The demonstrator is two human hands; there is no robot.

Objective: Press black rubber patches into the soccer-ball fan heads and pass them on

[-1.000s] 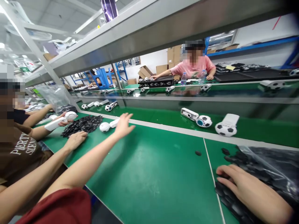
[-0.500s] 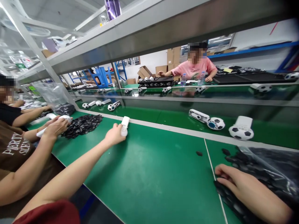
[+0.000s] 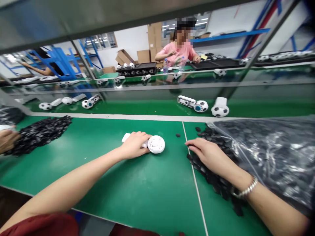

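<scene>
My left hand (image 3: 135,144) is wrapped round the handle of a white device with a round head (image 3: 156,144), low over the green table. The head is plain white with small dark openings and points to the right. At the left edge of a pile of small flat black pieces (image 3: 211,175), my right hand (image 3: 209,154) has its thumb and forefinger pinched together. A dark piece seems to show at those fingertips, mostly hidden. One loose black piece (image 3: 178,135) lies between the two hands.
A clear plastic bag of black pieces (image 3: 275,157) lies at right. White devices with football-patterned heads (image 3: 220,107) rest on the green belt (image 3: 147,106) ahead. Another black pile (image 3: 45,132) and a co-worker's hand (image 3: 8,139) are at left. Across sits a person in pink (image 3: 177,54).
My view has turned right. My left hand has brought the white device nearer my right hand, its round head now showing. My right hand's fingers have closed at the pile's edge.
</scene>
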